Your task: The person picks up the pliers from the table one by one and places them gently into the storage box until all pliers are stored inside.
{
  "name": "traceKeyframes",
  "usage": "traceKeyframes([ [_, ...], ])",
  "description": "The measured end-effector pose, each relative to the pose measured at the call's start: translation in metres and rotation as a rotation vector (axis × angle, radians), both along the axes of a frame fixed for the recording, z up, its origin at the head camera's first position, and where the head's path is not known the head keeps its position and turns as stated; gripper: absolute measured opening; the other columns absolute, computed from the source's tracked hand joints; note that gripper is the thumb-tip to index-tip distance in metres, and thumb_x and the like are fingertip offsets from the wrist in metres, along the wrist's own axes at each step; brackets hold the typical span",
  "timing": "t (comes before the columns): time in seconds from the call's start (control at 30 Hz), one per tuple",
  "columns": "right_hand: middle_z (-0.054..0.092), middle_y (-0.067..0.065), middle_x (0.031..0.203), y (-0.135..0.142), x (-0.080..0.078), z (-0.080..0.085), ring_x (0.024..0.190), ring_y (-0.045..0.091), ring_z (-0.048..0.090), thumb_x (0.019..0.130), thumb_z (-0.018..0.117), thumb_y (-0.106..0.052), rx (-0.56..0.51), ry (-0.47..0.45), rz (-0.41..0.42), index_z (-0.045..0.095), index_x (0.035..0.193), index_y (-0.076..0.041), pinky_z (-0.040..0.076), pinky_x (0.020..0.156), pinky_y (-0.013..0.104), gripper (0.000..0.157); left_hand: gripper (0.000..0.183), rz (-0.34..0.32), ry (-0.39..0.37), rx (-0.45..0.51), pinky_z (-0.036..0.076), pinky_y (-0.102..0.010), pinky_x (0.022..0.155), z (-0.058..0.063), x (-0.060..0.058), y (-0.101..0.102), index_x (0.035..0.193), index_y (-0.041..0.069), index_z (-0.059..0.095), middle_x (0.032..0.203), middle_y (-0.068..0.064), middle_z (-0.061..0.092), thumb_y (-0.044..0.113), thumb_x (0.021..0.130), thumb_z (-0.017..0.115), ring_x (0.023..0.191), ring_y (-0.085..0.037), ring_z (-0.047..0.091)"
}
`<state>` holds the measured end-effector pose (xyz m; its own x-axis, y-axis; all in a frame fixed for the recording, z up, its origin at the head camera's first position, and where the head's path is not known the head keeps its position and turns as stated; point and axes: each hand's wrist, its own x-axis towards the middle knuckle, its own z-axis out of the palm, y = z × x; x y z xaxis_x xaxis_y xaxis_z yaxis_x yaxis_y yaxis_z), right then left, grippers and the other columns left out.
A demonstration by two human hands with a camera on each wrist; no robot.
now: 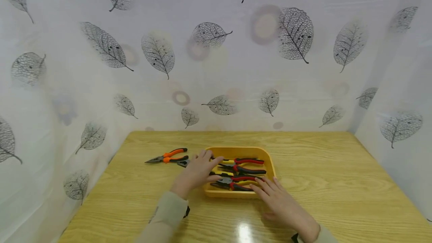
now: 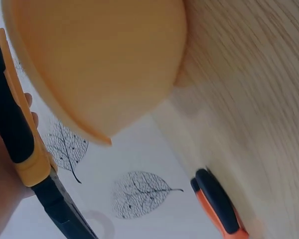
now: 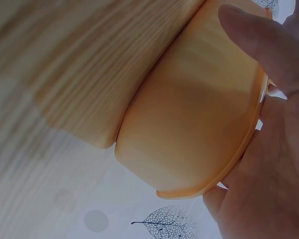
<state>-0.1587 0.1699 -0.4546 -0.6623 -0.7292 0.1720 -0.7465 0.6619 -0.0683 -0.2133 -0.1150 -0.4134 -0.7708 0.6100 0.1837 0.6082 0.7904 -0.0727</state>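
Note:
My left hand (image 1: 197, 172) is over the left side of a yellow plastic tray (image 1: 233, 195). It grips pliers (image 2: 15, 114) with black and yellow handles, their dark jaws pointing left past the tray's edge. Several pliers with red, black and yellow handles (image 1: 249, 161) lie in the tray, partly covered by the left hand. At the tray's front right corner rests my right hand (image 1: 281, 203), fingers extended over the rim and thumb along the outer wall in the right wrist view. No tool shows in the right hand.
Long-nose pliers with orange and black handles (image 1: 167, 158) lie on the wooden table (image 1: 320, 175), left of the tray. A white curtain with a leaf print (image 1: 219, 74) hangs behind the table and along both sides.

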Motion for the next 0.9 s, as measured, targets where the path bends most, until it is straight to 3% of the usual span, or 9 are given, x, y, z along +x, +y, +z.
traceKeyframes([
  [0.47, 0.037, 0.017, 0.134, -0.002, 0.000, 0.001, 0.125, 0.036, 0.027, 0.062, 0.079, -0.030, 0.021, -0.052, -0.023, 0.037, 0.134, -0.006, 0.018, 0.100, 0.053, 0.086, 0.061, -0.003, -0.059, -0.029, 0.040, -0.040, 0.079, 0.000, 0.002, 0.043, 0.133, 0.026, 0.040, 0.112, -0.005, 0.043, 0.058, 0.081, 0.045, 0.098, -0.021, 0.040],
  [0.7, 0.035, 0.016, 0.136, -0.002, 0.000, 0.000, 0.124, 0.037, 0.028, 0.061, 0.079, -0.027, 0.008, -0.040, -0.009, 0.038, 0.133, -0.006, 0.019, 0.099, 0.054, 0.086, 0.061, 0.084, -0.074, -0.069, 0.040, -0.046, 0.081, -0.007, 0.000, 0.061, 0.132, 0.028, 0.041, 0.111, -0.006, 0.045, 0.060, 0.080, 0.044, 0.100, -0.023, 0.041],
  [0.9, 0.035, 0.016, 0.136, -0.001, -0.001, -0.001, 0.124, 0.037, 0.029, 0.062, 0.079, -0.025, -0.006, -0.022, 0.002, 0.037, 0.134, -0.006, 0.019, 0.098, 0.054, 0.085, 0.062, 0.141, -0.030, -0.142, 0.041, -0.045, 0.079, -0.013, 0.000, 0.070, 0.132, 0.030, 0.041, 0.115, -0.006, 0.045, 0.062, 0.079, 0.042, 0.102, -0.023, 0.042],
])
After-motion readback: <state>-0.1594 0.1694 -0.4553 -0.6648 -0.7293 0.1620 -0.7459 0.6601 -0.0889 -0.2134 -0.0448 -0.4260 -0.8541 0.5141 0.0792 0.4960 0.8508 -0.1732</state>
